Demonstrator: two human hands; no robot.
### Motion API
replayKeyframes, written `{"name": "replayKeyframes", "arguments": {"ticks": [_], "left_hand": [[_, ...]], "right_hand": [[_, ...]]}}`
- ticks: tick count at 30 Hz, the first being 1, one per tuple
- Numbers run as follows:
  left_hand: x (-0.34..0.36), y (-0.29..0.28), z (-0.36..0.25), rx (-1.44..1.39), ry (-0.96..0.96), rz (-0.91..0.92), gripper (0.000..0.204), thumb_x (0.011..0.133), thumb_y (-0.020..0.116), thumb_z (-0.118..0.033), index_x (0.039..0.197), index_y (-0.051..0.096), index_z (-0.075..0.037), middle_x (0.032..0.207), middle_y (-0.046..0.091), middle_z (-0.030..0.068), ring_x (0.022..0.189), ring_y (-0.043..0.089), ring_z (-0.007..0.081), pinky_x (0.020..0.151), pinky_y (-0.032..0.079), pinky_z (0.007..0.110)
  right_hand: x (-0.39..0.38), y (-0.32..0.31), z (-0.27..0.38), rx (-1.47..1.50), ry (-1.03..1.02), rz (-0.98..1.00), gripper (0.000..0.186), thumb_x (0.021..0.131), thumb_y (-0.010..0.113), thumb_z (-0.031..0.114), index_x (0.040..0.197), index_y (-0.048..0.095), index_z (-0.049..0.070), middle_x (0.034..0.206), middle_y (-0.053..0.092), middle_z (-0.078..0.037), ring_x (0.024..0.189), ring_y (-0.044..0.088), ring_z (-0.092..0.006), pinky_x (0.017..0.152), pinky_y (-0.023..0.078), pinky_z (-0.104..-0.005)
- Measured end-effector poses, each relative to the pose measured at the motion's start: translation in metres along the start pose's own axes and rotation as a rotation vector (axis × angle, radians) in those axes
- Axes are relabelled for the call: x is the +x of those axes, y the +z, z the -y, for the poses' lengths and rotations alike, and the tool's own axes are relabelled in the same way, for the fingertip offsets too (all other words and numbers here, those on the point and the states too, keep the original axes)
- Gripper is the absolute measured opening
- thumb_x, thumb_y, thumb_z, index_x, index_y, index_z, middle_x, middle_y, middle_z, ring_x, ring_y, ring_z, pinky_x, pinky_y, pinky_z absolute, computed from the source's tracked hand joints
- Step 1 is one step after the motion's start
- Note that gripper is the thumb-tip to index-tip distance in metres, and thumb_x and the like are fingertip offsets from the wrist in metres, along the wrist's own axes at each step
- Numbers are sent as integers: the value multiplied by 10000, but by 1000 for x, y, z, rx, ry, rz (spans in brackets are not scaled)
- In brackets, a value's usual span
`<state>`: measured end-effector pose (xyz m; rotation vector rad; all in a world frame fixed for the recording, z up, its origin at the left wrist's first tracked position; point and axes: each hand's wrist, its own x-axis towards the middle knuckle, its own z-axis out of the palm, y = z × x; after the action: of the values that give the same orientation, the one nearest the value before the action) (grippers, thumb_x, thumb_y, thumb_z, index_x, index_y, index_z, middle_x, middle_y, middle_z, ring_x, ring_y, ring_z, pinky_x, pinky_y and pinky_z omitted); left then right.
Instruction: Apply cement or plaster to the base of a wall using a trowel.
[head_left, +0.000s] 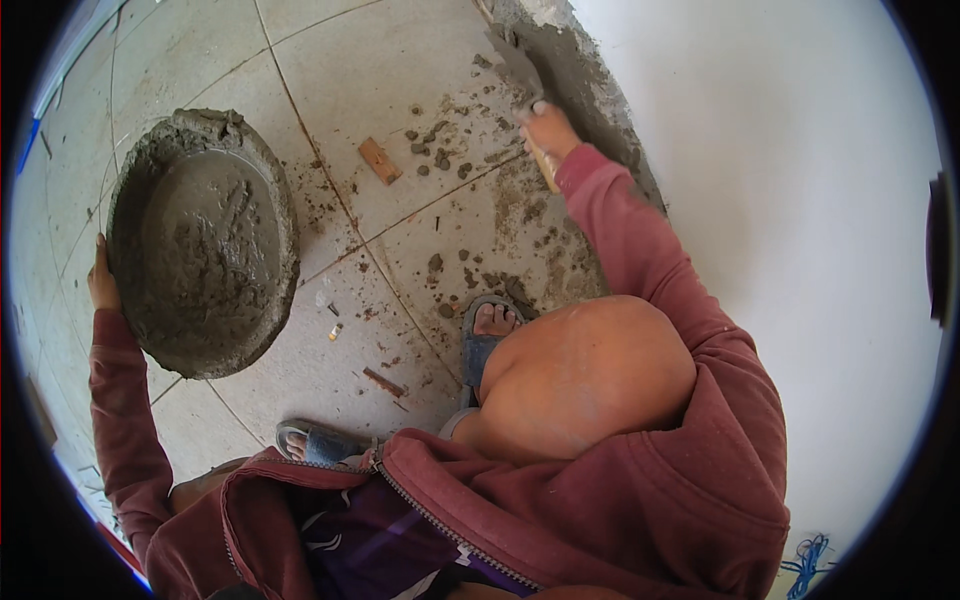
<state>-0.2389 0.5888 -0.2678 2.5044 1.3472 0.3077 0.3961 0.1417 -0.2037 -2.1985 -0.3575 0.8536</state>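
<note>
A round basin [128, 200] caked with grey mortar sits on the floor to the left. Wet mortar [215, 235] covers its inside. My left hand [103, 278] holds the basin's left rim, with some fingers hidden behind the wall. Up at the right, my right hand [550, 131] is closed round the wooden handle of a trowel [517, 68]. The trowel's blade points away from me, along a strip of wet mortar [580, 85] at the foot of the white wall. The blade is slightly blurred, and I cannot tell whether it touches the mortar.
The white wall [780, 200] fills the right side. Mortar crumbs [440, 158], a broken reddish piece [380, 160] and a thin brown scrap [384, 381] lie on the tiled floor [340, 70]. My sandalled feet [480, 345] are close by. Blue string [806, 565] lies at lower right.
</note>
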Motion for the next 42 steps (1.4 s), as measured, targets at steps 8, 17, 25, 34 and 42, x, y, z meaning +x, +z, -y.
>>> {"name": "replayKeyframes", "arguments": {"ticks": [8, 17, 25, 34, 42], "left_hand": [[-6, -7, -8, -16, -33, 35, 501, 831, 430, -89, 1306, 287, -153, 1068, 536, 212, 943, 560, 291, 761, 448, 329], [-1, -2, -14, -36, 48, -1, 504, 837, 423, -98, 1313, 271, -160, 1020, 563, 203, 889, 579, 306, 740, 452, 338], [6, -2, 0, 18, -11, 20, 457, 868, 344, -88, 1314, 268, -154, 990, 570, 214, 882, 582, 293, 731, 456, 339], [-3, -35, -107, -361, -312, 137, 687, 827, 355, -558, 965, 577, 78, 861, 620, 117, 827, 570, 175, 752, 424, 278], [4, -29, -92, -378, -319, 75, 606, 856, 280, -538, 1055, 560, -38, 867, 618, 153, 845, 576, 217, 742, 429, 317]], "right_hand": [[-28, -16, -45, 143, -111, -255, 254, 802, 534, 220, 734, 464, -15, 624, 523, -95, 463, 495, -152, 432, 413, -306], [-76, -23, -122, -191, -98, -285, 242, 802, 528, 187, 741, 426, -23, 650, 528, -174, 488, 532, -215, 471, 429, -335], [-114, -34, -91, 256, 25, -310, 232, 818, 537, 214, 728, 433, 27, 631, 517, -66, 474, 495, -113, 422, 384, -273], [-126, -33, -148, -604, -98, -265, 302, 743, 517, 219, 886, 510, -46, 790, 572, -237, 722, 550, -402, 652, 434, -431], [-75, -62, -64, -487, -194, -96, 347, 765, 472, 223, 953, 526, -64, 849, 574, -229, 782, 564, -346, 700, 443, -403]]}}
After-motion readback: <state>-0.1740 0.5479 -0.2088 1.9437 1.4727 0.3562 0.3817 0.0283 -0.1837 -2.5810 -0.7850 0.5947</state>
